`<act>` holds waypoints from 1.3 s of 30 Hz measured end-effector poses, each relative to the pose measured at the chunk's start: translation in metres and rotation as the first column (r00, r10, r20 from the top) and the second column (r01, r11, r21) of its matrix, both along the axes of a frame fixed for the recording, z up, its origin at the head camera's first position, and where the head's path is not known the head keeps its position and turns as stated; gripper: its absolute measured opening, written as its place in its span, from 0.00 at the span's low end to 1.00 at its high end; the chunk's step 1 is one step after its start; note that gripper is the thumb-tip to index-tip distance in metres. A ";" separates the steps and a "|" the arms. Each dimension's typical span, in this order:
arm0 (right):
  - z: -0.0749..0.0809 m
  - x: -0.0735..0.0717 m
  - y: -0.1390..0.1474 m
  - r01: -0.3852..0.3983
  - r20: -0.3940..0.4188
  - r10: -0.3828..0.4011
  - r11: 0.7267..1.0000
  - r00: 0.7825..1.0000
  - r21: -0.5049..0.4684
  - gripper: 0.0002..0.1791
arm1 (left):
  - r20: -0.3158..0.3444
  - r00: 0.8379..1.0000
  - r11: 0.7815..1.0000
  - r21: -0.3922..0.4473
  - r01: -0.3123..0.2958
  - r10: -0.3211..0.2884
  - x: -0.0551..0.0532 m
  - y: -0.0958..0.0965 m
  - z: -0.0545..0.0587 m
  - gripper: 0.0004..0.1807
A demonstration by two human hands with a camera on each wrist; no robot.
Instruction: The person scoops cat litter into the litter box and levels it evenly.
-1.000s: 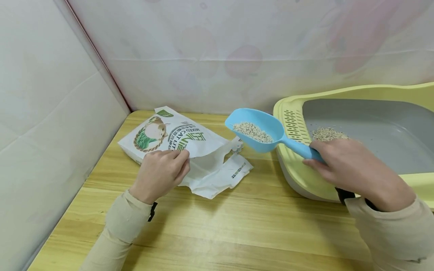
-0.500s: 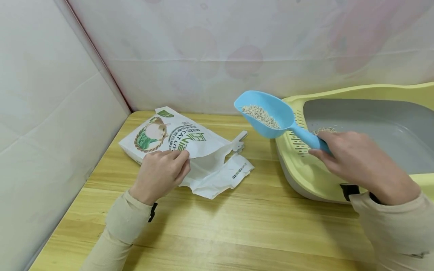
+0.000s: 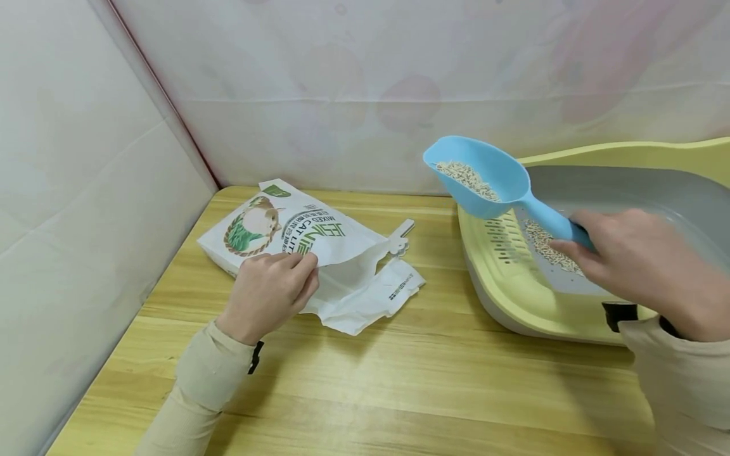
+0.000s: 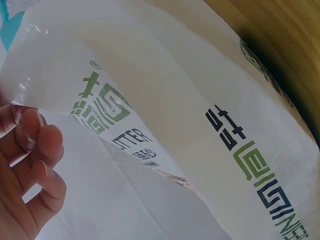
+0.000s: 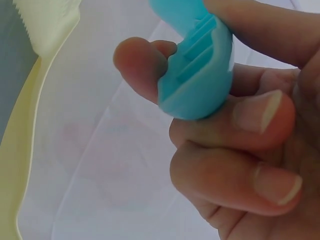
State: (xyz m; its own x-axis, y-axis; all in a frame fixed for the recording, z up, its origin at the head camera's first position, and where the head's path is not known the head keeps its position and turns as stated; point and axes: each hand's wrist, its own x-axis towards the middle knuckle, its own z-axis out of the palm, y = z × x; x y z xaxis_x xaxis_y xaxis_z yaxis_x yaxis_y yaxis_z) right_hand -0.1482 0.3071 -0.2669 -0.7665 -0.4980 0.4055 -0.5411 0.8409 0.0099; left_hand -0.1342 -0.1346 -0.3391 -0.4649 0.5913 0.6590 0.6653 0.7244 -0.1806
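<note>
In the head view my right hand grips the handle of a blue scoop, raised over the left end of the litter box. Pale litter pellets lie in the scoop's bowl. The right wrist view shows my fingers curled round the ribbed handle. On the left, my left hand pinches the edge of a white cat litter bag, which lies on its side with its torn mouth facing right. The left wrist view shows the bag's edge between thumb and fingers.
A patch of pellets lies on the grey floor of the yellow-rimmed litter box, by its slotted end. A small white clip-like piece sits at the bag's mouth. The wooden table meets a pale curtain behind.
My right hand has carried the filled scoop up and to the right, from beside the bag's mouth to above the litter box. The left hand and the bag stay where they were.
</note>
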 end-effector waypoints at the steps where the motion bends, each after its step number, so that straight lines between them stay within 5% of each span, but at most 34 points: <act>1: 0.001 0.000 0.002 0.014 0.009 -0.014 1.000 1.000 0.010 0.23 | 0.000 1.000 1.000 0.000 0.001 -0.001 0.000 0.000 0.000 0.12; 18: 0.013 -0.004 0.016 0.128 0.113 -0.137 0.988 0.984 0.082 0.20 | 0.010 1.000 1.000 0.001 0.003 -0.003 0.000 0.001 0.001 0.11; 30: 0.009 -0.012 0.035 0.123 0.075 -0.130 0.988 0.989 0.090 0.33 | 0.010 1.000 1.000 0.002 0.001 -0.001 0.000 0.001 0.000 0.11; 39: 0.008 -0.017 0.044 0.176 0.119 -0.187 0.979 0.975 0.101 0.30 | 0.010 1.000 1.000 0.000 -0.001 0.001 0.000 0.001 0.000 0.11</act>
State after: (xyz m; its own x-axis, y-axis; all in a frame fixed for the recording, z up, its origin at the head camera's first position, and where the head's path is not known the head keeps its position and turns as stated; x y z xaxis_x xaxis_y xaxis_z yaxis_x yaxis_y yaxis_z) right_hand -0.1649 0.3512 -0.2589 -0.8898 -0.3757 0.2591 -0.3812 0.9240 0.0308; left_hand -0.1342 -0.1337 -0.3392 -0.4722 0.5905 0.6545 0.6664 0.7251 -0.1735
